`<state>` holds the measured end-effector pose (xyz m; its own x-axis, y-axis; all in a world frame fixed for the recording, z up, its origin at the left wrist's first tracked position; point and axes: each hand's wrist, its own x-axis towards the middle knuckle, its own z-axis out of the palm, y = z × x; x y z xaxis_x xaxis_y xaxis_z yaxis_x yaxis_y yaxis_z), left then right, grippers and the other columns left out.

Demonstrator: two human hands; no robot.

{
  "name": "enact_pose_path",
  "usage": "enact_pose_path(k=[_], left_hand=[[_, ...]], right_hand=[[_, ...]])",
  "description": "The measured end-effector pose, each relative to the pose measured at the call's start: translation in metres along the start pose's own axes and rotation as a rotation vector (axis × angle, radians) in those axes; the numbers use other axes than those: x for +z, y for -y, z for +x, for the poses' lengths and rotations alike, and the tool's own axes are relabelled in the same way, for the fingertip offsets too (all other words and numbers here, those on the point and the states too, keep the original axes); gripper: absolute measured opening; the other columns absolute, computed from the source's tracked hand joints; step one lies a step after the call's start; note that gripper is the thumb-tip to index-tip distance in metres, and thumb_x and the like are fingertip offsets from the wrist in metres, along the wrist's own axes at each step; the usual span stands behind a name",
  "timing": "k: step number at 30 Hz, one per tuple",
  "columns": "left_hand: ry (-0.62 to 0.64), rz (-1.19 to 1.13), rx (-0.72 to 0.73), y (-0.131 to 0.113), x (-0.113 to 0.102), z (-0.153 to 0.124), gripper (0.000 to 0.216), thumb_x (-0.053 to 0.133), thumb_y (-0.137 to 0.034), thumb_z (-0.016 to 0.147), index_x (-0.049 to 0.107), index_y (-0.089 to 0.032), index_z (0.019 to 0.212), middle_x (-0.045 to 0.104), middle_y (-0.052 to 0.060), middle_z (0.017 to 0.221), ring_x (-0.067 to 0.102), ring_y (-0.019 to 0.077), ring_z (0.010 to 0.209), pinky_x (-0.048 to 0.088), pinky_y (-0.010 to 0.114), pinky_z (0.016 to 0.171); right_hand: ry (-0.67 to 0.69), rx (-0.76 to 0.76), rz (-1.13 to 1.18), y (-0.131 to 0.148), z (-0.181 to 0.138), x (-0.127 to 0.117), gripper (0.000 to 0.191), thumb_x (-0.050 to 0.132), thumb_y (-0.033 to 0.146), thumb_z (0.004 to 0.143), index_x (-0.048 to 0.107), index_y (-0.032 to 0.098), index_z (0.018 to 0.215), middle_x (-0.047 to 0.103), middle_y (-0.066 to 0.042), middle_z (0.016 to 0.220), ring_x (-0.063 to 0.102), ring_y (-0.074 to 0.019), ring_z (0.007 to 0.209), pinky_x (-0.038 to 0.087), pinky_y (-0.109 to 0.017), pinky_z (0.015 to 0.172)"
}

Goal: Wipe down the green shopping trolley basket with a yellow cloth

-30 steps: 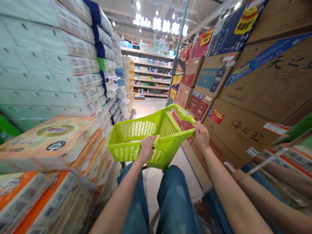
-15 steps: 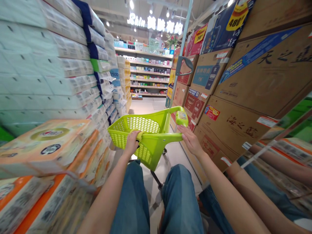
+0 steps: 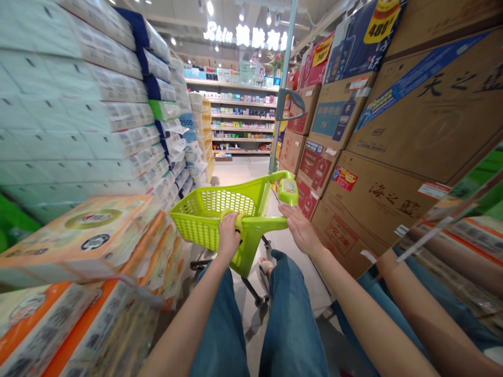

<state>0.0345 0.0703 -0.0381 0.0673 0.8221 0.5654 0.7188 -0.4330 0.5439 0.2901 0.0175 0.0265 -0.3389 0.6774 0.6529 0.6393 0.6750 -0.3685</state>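
Observation:
A lime-green plastic shopping cart (image 3: 212,217) rolls ahead of me in a narrow store aisle; its basket looks empty. My left hand (image 3: 228,235) is wrapped round the near handle bar of the cart. My right hand (image 3: 299,228) lies flat with fingers stretched out against the right end of the handle, just below a green knob (image 3: 288,191). My legs in blue jeans (image 3: 291,319) show below the cart.
Wrapped tissue packs (image 3: 78,120) and orange-white packs (image 3: 82,235) are stacked high on the left. Brown cartons (image 3: 393,157) wall the right side. A grey pole (image 3: 283,78) stands ahead on the right. Shelves (image 3: 239,123) cross the aisle's far end.
The cart has swung left and moved a little farther along the aisle. My right hand went from gripping the handle to lying open against it. My left hand kept its grip.

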Motion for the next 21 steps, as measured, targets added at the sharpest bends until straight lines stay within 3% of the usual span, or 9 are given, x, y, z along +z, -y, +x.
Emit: enact_pose_path(k=[6, 9, 12, 15, 21], left_hand=[[0.090, -0.017, 0.191, -0.117, 0.015, -0.019, 0.081, 0.040, 0.003, 0.065, 0.038, -0.012, 0.144, 0.048, 0.013, 0.146, 0.036, 0.0261, 0.140, 0.024, 0.053, 0.119], [0.099, 0.074, 0.178, -0.141, 0.013, -0.021, 0.077, 0.038, 0.003, 0.071, 0.033, -0.009, 0.147, 0.042, 0.015, 0.151, 0.033, 0.0287, 0.142, 0.022, 0.056, 0.119], [0.106, 0.128, 0.192, -0.134, 0.009, -0.022, 0.074, 0.037, 0.002, 0.075, 0.033, -0.012, 0.147, 0.045, 0.013, 0.149, 0.036, 0.0277, 0.141, 0.025, 0.054, 0.118], [0.079, 0.160, 0.194, -0.112, 0.003, -0.025, 0.076, 0.040, 0.001, 0.074, 0.032, -0.014, 0.147, 0.047, 0.013, 0.147, 0.038, 0.0271, 0.140, 0.029, 0.052, 0.117], [0.027, 0.246, 0.078, -0.038, -0.017, -0.036, 0.079, 0.040, 0.004, 0.068, 0.034, -0.013, 0.145, 0.047, 0.015, 0.146, 0.037, 0.0271, 0.140, 0.034, 0.050, 0.114]], right_hand=[[-0.010, -0.010, 0.002, 0.002, 0.002, 0.008, 0.048, 0.026, 0.033, 0.103, 0.038, 0.027, 0.149, 0.046, -0.006, 0.150, 0.037, -0.0208, 0.142, 0.025, -0.052, 0.120], [-0.019, -0.019, 0.009, -0.001, 0.003, 0.010, 0.048, 0.027, 0.034, 0.102, 0.037, 0.027, 0.149, 0.043, -0.005, 0.152, 0.036, -0.0208, 0.143, 0.025, -0.051, 0.120], [-0.017, -0.030, 0.011, -0.002, 0.002, 0.010, 0.049, 0.026, 0.033, 0.103, 0.034, 0.027, 0.150, 0.041, -0.005, 0.153, 0.035, -0.0207, 0.143, 0.026, -0.050, 0.120], [-0.014, -0.042, 0.008, 0.001, 0.001, 0.008, 0.050, 0.024, 0.032, 0.102, 0.031, 0.028, 0.152, 0.040, -0.004, 0.154, 0.034, -0.0207, 0.143, 0.027, -0.050, 0.120], [-0.014, -0.040, 0.008, 0.007, -0.001, 0.007, 0.049, 0.025, 0.030, 0.102, 0.034, 0.026, 0.150, 0.044, -0.004, 0.151, 0.036, -0.0200, 0.142, 0.026, -0.050, 0.120]])
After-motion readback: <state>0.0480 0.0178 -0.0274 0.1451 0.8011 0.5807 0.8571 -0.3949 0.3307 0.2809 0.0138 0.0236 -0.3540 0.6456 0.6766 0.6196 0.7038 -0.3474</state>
